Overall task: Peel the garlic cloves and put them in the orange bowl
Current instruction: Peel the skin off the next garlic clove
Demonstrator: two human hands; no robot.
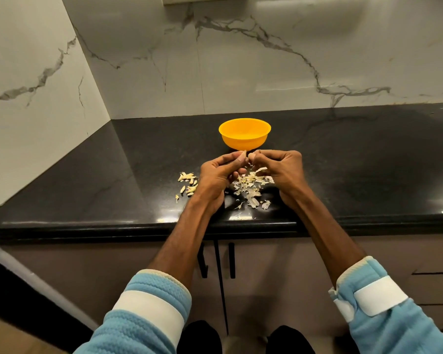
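An orange bowl [244,134] stands on the black countertop [87,180], just beyond my hands. My left hand [219,172] and my right hand [281,168] meet in front of it, fingertips together. Between them they pinch a small garlic clove [245,154], whose tip shows above the fingers. Several unpeeled cloves [188,182] lie in a loose cluster left of my left hand. A heap of papery garlic skins [251,187] lies on the counter under and between my hands. I cannot see into the bowl's bottom well.
Marble-patterned walls [241,60] rise behind and to the left of the counter, forming a corner at the back left. The counter's front edge [138,227] runs across below my wrists, with cabinet doors and black handles [231,259] underneath.
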